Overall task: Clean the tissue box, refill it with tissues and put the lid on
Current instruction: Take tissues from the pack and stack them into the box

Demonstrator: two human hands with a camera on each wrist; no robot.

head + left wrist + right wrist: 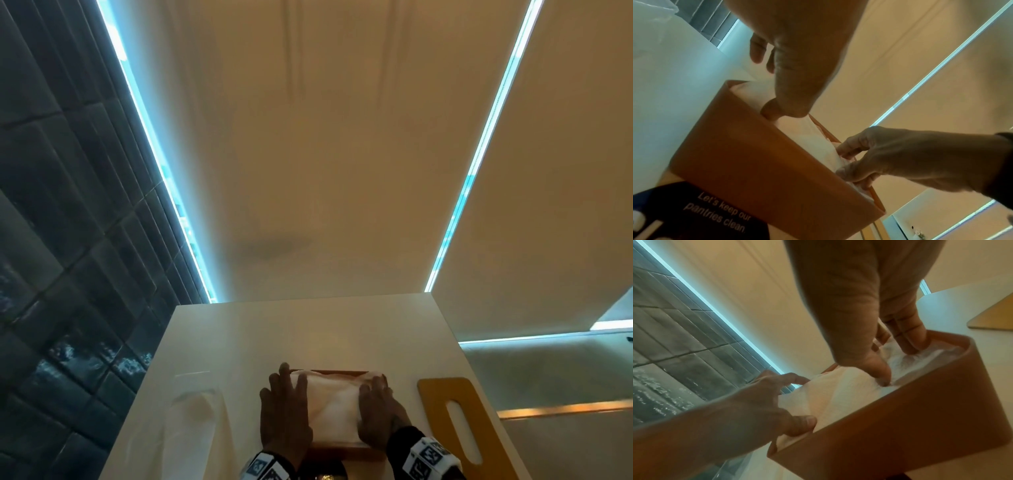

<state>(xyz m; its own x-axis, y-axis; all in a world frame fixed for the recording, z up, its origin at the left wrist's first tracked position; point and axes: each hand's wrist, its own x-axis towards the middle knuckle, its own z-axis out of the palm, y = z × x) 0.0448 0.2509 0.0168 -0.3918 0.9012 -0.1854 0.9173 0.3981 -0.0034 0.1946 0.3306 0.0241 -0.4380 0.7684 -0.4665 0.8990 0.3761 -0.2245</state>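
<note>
White tissues [334, 407] fill the open wooden tissue box [760, 170] and stand a little proud of its rim. Left grip: the left hand [286, 411] lies on the left end of the stack, fingers nearly straight and spread, pressing downward, thumb at the near edge. Right grip: the right hand [380, 414] has its fingers [906, 335] bent and pushed into the right end, tucking paper down inside the wall. The box stands on the pale counter [239, 342], near its front edge. Just right of the box lies the yellow-brown lid [445, 418] with its long slot; to the left lies a crumpled clear wrapper [191, 421]. Step in hand, by judgement: refilling, at the settling stage. The next move calls for seating the stack below the rim, then releasing the right hand to fetch the lid.
</note>
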